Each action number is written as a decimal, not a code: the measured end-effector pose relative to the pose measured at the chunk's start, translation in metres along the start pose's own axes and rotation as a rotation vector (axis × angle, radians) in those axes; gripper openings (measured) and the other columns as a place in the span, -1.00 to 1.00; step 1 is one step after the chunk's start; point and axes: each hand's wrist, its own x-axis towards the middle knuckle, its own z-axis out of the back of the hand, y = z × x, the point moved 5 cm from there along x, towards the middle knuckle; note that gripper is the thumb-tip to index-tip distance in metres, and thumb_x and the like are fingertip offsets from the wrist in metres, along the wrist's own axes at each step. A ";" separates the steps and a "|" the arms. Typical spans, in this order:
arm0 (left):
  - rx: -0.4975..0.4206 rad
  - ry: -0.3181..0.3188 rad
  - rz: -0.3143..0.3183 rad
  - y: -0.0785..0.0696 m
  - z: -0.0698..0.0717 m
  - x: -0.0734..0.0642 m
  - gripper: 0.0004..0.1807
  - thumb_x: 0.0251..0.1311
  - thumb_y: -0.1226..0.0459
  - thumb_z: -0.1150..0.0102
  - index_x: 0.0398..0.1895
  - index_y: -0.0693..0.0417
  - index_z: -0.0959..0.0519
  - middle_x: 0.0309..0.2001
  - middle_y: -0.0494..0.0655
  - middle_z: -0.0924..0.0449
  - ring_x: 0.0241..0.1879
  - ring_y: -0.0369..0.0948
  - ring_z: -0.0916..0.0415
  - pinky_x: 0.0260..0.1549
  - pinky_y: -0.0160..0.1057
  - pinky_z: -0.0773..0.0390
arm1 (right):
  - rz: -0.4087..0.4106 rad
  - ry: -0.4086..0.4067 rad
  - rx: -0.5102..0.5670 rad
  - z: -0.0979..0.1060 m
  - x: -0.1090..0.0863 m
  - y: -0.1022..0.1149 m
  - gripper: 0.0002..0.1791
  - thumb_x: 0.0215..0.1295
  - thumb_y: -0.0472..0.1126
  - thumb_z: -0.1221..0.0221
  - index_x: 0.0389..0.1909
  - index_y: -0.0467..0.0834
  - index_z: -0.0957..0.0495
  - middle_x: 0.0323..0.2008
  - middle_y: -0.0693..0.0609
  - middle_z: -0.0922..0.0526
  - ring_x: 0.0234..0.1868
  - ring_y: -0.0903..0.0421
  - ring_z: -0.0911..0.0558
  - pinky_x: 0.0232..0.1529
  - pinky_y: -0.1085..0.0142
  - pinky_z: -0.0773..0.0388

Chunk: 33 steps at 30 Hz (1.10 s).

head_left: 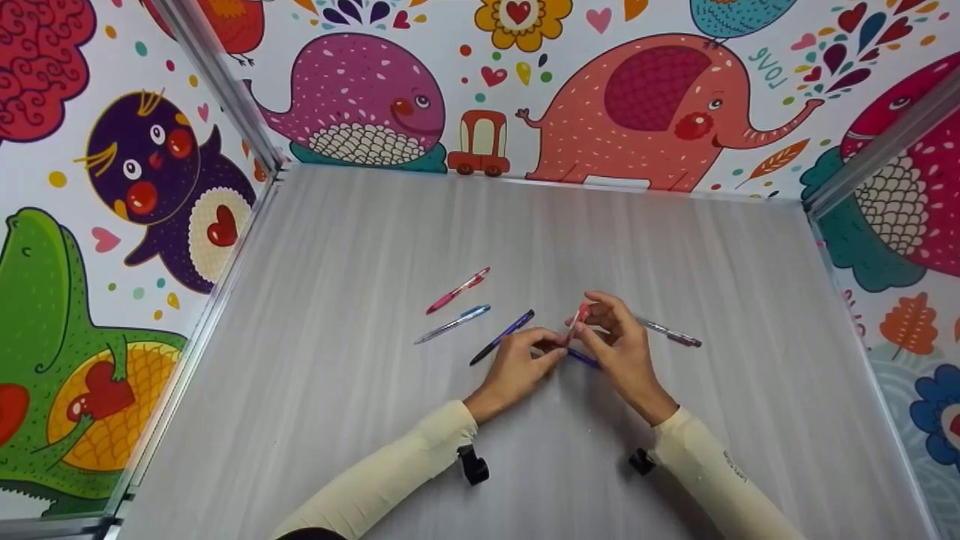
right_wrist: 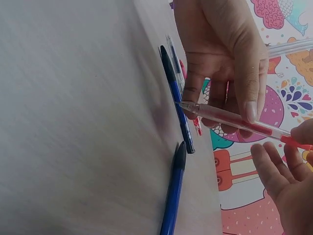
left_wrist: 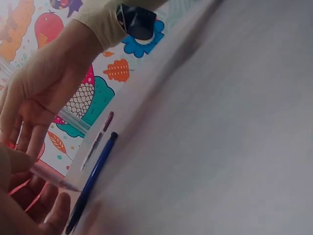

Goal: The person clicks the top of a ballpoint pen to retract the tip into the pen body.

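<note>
Both hands hold a clear-barrelled pen with red ink (right_wrist: pixel 230 117) between them, above the table. My left hand (head_left: pixel 519 365) pinches its clear, pointed half between thumb and fingers. Thumb and fingers of my right hand (head_left: pixel 626 349) pinch its red end. Under the hands lies a blue pen (head_left: pixel 583 358), partly covered by them in the head view. Another blue pen with a black tip (head_left: pixel 501 339) lies just left of my left hand. Beyond my right hand rests a clear pen with a dark end (head_left: pixel 671 332).
On the grey table (head_left: pixel 337 375), a pink pen (head_left: pixel 457 291) and a clear pen with a blue top (head_left: pixel 452 324) lie to the left. Walls printed with cartoon animals, such as an elephant (head_left: pixel 600 142), enclose the table's back and sides.
</note>
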 end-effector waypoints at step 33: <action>-0.547 0.094 0.352 0.011 -0.013 -0.004 -0.85 0.38 0.51 -0.37 -0.03 0.38 -0.72 -0.19 -0.14 -0.74 -0.21 -0.22 -0.67 -0.25 -0.27 -0.74 | -0.131 0.021 0.054 -0.001 0.003 -0.003 -0.58 0.49 -0.52 -0.31 0.31 -0.33 -0.60 -0.02 -0.22 -0.72 -0.10 0.03 -0.78 -0.11 0.27 -0.79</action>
